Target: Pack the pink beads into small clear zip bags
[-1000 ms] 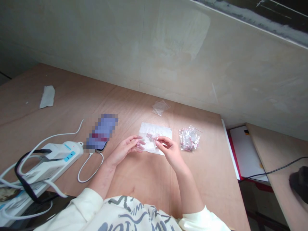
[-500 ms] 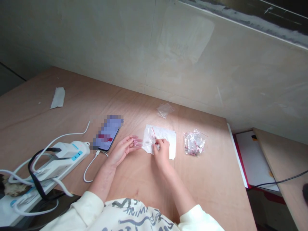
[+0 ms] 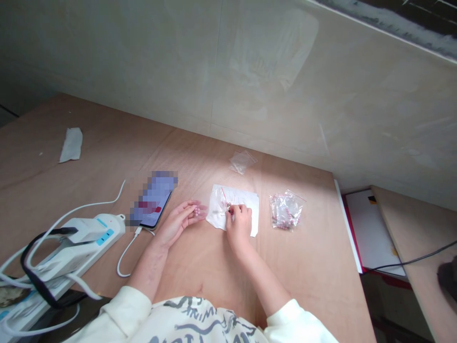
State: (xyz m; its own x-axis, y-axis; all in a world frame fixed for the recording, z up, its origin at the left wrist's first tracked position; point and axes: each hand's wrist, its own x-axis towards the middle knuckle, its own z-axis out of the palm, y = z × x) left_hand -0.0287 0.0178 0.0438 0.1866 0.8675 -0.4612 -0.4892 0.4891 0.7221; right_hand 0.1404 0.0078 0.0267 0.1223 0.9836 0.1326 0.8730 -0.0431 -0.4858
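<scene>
Left hand (image 3: pixel 176 224) curled, fingertips holding pink beads (image 3: pixel 197 209). Right hand (image 3: pixel 239 227) pinching small clear plastic bag (image 3: pixel 222 202), lying on white paper sheet (image 3: pixel 243 200) on desk (image 3: pixel 89 143). Fuller bag of beads (image 3: pixel 285 211) just right of sheet; blurred phone (image 3: pixel 153 200) just left of left hand.

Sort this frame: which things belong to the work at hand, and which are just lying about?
In use: left hand, pink beads, right hand, small clear bag, white paper sheet, bag of beads.
Lying about: phone, power strip, flat clear bag, white scrap.
</scene>
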